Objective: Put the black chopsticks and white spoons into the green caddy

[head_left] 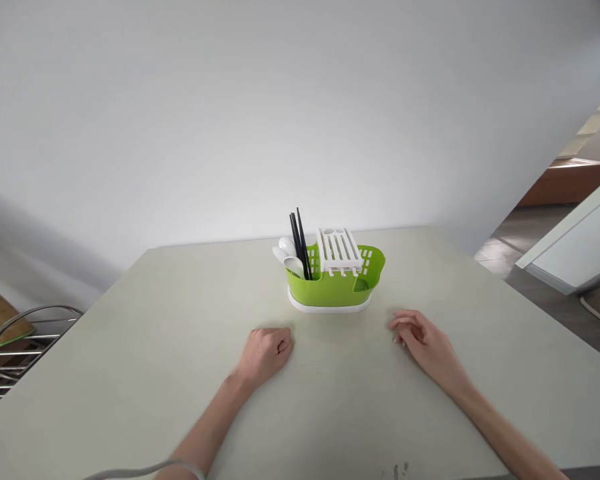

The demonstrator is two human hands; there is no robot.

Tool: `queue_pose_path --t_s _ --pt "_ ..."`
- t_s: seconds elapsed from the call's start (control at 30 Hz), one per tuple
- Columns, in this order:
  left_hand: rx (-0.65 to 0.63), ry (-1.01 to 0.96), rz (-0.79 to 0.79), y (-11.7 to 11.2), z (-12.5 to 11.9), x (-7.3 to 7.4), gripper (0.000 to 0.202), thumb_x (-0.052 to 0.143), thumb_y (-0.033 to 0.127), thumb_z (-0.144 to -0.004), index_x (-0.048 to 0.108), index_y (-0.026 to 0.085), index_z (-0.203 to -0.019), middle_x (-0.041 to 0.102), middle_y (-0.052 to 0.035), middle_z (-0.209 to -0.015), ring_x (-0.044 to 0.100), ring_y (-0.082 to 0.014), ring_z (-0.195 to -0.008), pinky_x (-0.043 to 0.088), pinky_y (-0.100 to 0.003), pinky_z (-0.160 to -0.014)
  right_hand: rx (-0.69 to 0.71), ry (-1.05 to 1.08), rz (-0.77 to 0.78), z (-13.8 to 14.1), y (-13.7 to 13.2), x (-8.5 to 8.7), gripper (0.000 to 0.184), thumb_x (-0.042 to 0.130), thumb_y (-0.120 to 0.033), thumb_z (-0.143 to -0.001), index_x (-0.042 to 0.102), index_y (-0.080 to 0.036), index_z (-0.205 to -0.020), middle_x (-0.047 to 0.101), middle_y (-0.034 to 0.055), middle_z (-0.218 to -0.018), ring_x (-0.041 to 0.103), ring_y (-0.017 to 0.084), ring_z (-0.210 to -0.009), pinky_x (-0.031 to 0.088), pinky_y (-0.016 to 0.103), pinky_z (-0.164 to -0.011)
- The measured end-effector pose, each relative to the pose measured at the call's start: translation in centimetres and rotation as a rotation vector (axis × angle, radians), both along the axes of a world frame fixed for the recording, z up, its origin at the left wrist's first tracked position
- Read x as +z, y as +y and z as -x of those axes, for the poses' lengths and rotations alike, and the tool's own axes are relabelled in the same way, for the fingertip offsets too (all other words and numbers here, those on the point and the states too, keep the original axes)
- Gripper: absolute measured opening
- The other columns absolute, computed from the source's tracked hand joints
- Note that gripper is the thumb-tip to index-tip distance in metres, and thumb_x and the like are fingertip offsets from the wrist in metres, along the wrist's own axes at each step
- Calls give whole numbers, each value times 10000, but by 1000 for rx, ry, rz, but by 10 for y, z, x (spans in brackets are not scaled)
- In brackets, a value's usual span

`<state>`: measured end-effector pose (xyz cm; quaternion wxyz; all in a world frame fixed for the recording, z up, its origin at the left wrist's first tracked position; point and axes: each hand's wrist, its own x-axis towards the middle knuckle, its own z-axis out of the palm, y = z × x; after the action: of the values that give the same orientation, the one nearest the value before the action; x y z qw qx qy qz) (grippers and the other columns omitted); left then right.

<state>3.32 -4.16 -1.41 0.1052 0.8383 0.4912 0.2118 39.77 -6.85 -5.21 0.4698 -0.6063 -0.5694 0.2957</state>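
Observation:
A green cutlery basket [330, 291] with a white base stands on the table near the wall. White spoons [294, 266] and black chopsticks [301, 245] lean upright in its left end. Across its middle sits a white slotted rack [340, 249] with small hooks along the front. My left hand [266, 353] rests on the table in front of the basket, curled into a fist, and I see nothing in it. To the right of the basket, my right hand [424, 340] lies on the table, fingers loosely bent and slightly apart, holding nothing. Neither hand touches the basket.
The pale table [145, 347] meets a white wall [280, 120] behind the basket. Beyond its left edge is a metal wire rack [30, 343] with a wooden board [0, 313]. A grey cable [145, 469] crosses my left forearm. A white panel [575, 233] stands beyond the right edge.

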Motion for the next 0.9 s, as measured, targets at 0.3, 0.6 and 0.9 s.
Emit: queue_pose_path --t_s 0.3,0.6,0.9 --pt "390 -565 37 7 1 35 467 535 393 -923 173 242 -669 182 60 -628 210 -118 -582 221 -271 -552 49 55 28 -4 8 -12 191 515 -315 -943 636 -239 -1069 752 37 -972 658 162 -707 524 320 -726" --pt "477 -598 -87 81 -25 139 375 630 592 -916 535 231 -878 639 -27 -930 559 -168 -767 432 -293 -704 62 82 32 -1 11 -10 194 529 -309 -904 651 -228 -1031 755 38 -922 652 169 -683 515 322 -708" --pt "525 -437 348 152 -74 181 564 814 681 -691 654 201 -941 760 -188 -1124 651 -364 -1153 465 -379 -841 79 96 -5 2 12 -3 200 518 -320 -907 667 -220 -996 759 48 -902 663 177 -676 507 324 -681"
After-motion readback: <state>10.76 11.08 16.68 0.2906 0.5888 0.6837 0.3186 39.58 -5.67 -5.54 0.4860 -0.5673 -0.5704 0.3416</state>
